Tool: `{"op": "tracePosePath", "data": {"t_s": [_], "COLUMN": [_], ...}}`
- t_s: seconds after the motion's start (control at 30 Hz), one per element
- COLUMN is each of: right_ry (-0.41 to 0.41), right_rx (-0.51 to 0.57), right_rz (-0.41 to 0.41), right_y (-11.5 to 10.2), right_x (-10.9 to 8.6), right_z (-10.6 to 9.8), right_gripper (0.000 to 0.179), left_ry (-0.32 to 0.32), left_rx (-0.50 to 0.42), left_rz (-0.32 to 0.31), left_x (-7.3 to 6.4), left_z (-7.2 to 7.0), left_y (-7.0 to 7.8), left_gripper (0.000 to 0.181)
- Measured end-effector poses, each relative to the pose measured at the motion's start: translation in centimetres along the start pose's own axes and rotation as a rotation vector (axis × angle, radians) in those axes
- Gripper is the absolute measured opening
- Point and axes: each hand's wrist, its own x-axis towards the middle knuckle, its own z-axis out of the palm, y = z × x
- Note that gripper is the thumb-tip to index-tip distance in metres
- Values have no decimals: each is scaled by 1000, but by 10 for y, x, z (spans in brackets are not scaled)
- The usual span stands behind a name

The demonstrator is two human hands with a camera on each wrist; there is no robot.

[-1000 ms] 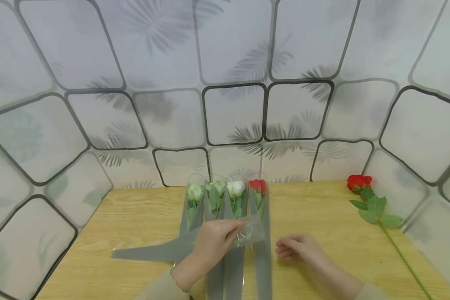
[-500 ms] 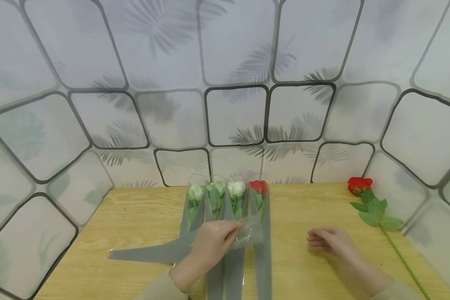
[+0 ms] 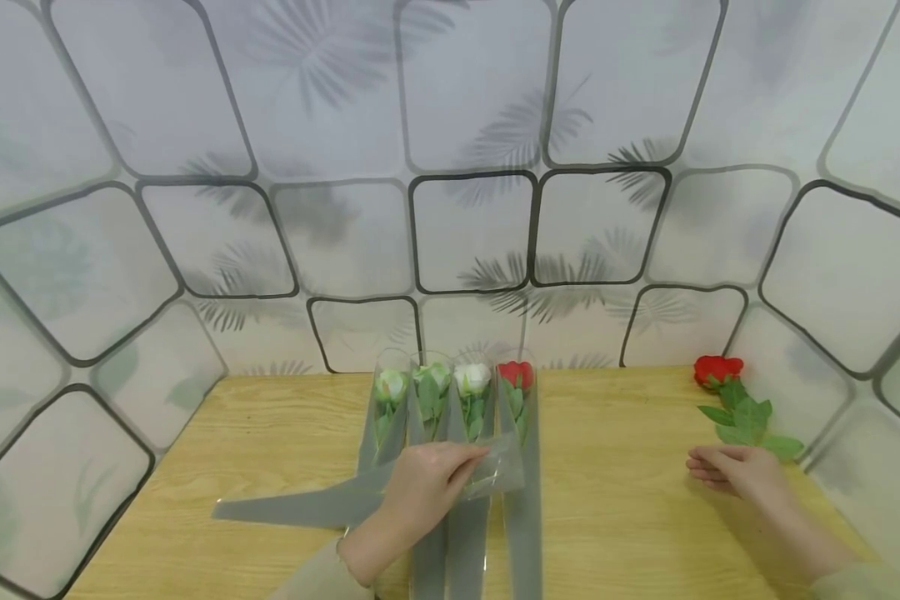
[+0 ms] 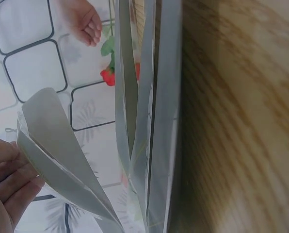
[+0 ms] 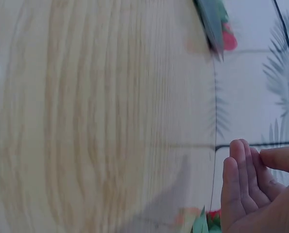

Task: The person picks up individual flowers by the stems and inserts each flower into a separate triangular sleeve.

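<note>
My left hand (image 3: 429,483) pinches the clear, wide end of a grey and transparent flower sleeve (image 3: 300,507), held above a row of wrapped roses. The sleeve's narrow end points left; in the left wrist view its mouth (image 4: 47,121) gapes beside my fingers. My right hand (image 3: 742,475) holds nothing, its fingers loosely bent. It is over the right of the table, close to the leaves of a loose red rose (image 3: 718,369). My right forearm hides most of that rose's stem.
Several sleeved roses lie side by side: two pale green ones (image 3: 392,385), a white rose (image 3: 472,378) and a red rose (image 3: 516,373). They rest on the wooden table (image 3: 615,417), with a patterned backdrop (image 3: 472,233) rising behind and at both sides.
My right hand has moved steadily right, from beside the sleeved red rose to the loose rose's leaves. My left hand has stayed in place, pinching the sleeve.
</note>
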Motion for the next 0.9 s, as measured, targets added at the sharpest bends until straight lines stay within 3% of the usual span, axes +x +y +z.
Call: {"op": "tracePosePath", "data": {"t_s": [0.2,0.5,0.7,0.9], "right_ry": [94,381,439,440], "right_rx": [-162,-616,-678,-729], "right_rz": [-57,-150,-154,-131], "right_y": [6,28,40,51], "right_x": [6,8,10,13], "right_z": [-28,-59,-73,-81], "right_gripper": [49,41,37,36], "left_ry": [-3,-6,9,-3], "left_rx": [9,2,9,17], "left_rz": [-4,-3,3,1], "left_x": [-2,-5,-6,-7], "left_z": [0,3,1,0], "left_y": [-1,-1,-3,-3], "left_gripper": [15,14,16,17]}}
